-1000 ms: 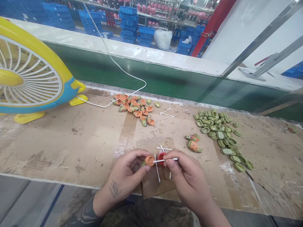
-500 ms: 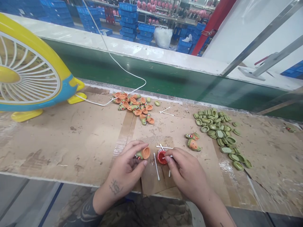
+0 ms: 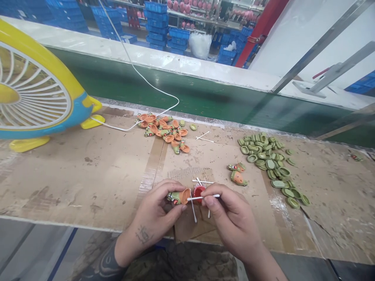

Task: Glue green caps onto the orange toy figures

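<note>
Closed around a small green and orange figurine piece [image 3: 179,196] is my left hand [image 3: 159,207]; the piece's orange hollow end faces right. My right hand [image 3: 230,214] pinches a white cotton swab [image 3: 195,198] between thumb and fingers. The swab's left tip is at the rim of the orange hollow; whether it touches I cannot tell. Just behind the swab stands a small red pot [image 3: 199,190], partly covered by the right fingers. A loose cotton swab [image 3: 193,210] lies in front of the pot on a cardboard piece [image 3: 183,228], with several others around it.
Many similar orange and green pieces [image 3: 166,130] are heaped at the back. Two more pieces [image 3: 238,178] lie right of the pot. A pile of green oval parts [image 3: 271,164] spreads at the right. A yellow and blue fan [image 3: 79,109] stands left, its white cord [image 3: 146,80] crossing behind.
My right hand has lifted the swab out of the red pot and brought its tip left to the orange hollow. My left hand has turned the figurine piece slightly and shifted it right.
</note>
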Motion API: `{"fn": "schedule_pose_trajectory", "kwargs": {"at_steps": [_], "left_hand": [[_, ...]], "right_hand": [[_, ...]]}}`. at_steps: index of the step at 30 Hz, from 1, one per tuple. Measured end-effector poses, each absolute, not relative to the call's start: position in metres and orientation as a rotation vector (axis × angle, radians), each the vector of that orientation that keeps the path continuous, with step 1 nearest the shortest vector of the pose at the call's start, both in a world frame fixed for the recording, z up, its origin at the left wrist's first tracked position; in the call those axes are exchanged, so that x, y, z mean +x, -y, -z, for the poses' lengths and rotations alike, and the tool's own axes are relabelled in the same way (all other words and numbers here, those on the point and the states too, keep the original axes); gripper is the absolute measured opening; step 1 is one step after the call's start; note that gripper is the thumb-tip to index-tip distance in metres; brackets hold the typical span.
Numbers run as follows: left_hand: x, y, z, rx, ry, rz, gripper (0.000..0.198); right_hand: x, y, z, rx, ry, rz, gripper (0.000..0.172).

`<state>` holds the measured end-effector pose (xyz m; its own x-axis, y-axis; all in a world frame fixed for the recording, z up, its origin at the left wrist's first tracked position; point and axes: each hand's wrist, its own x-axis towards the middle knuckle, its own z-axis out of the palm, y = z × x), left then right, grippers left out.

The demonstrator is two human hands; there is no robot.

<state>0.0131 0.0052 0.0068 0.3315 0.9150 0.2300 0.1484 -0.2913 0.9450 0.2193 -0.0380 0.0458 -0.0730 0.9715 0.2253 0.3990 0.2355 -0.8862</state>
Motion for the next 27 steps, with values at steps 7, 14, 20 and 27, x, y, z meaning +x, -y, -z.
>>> {"fn": "schedule_pose_trajectory", "kwargs": {"at_steps": [7,14,20,27], "left_hand": [[0.013,-0.006,-0.009,1.685,-0.972,-1.058,0.035],[0.013,-0.005,-0.007,1.576,-0.931,-1.038,0.036],[0.013,-0.005,-0.006,1.391,-0.886,-1.086,0.036],[0.011,-0.006,-0.005,1.227,-0.840,-1.085,0.030]], "right_hand": [[0.219,0.034,-0.044,-1.343,1.713,-0.762,0.016],[0.220,0.034,-0.044,-1.295,1.698,-0.714,0.014],[0.230,0.031,-0.045,-1.395,1.803,-0.503,0.014],[0.233,0.026,-0.036,-1.595,2.027,-0.498,0.021]]}}
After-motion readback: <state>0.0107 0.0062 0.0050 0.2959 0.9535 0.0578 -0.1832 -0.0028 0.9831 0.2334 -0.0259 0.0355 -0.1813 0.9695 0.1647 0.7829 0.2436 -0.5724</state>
